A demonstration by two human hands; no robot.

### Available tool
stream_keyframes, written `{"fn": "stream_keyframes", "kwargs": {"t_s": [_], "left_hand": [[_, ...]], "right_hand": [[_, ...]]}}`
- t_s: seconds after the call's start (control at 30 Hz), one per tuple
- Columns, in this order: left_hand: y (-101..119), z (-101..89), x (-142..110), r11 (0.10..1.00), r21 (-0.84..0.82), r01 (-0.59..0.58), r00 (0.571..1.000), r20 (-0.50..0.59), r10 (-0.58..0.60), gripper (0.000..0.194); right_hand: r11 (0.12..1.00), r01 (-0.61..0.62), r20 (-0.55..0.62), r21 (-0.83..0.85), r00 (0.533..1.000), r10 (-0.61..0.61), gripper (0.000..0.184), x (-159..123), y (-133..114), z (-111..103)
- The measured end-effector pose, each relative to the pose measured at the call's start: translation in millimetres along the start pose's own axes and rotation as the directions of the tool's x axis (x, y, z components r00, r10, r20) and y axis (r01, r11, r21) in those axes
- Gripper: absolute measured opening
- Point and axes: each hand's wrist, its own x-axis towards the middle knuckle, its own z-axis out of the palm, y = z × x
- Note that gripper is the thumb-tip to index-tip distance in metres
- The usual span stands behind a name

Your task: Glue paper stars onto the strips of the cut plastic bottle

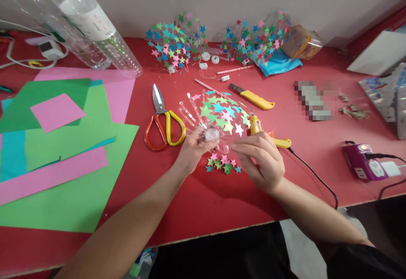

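My left hand (194,147) grips the clear round neck of a cut plastic bottle (212,134) above the red table. Its sides fan out in clear strips, many carrying green, blue and pink paper stars (218,109); strips on the left are bare. My right hand (261,158) is just right of it, fingertips pinched together beside a strip's end; what is between them, if anything, I cannot make out. Loose paper stars (223,164) lie below the bottle. A yellow glue gun (254,125) rests behind my right hand, partly hidden by it.
Scissors (160,120) lie left of my left hand, a yellow utility knife (255,99) beyond the bottle. Coloured paper sheets (120,143) cover the left side. Star-covered clear pieces (173,44) stand along the wall. A purple power socket (364,160) sits right; the glue gun's cord (312,175) crosses the front edge.
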Motion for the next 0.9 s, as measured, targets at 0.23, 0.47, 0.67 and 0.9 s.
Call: {"fn": "stream_keyframes", "kwargs": {"t_s": [0.23,0.47,0.67,0.9], "left_hand": [[4.4,2.1,-2.1,0.999,0.019,0.032,0.999,-0.003,-0.032,0.029],[1.7,0.0,-1.7,0.998,0.034,0.043,0.999,-0.021,-0.042,0.03],[5.0,1.7,-2.8,0.998,0.038,0.044,0.999,-0.007,-0.044,0.029],[6.9,2.1,-3.4,0.999,0.039,0.037,0.999,0.013,-0.038,0.027]], "right_hand": [[0.981,-0.137,0.0,0.137,0.99,0.138,0.026,-1.6,0.2,-0.5],[0.998,-0.027,0.015,0.048,1.0,0.026,0.026,0.6,-1.8,-2.5],[0.992,-0.054,-0.034,0.11,0.998,0.058,0.033,-2.8,0.4,0.2],[0.992,-0.001,-0.034,0.125,0.999,0.005,0.033,-3.8,3.3,-0.2]]}}
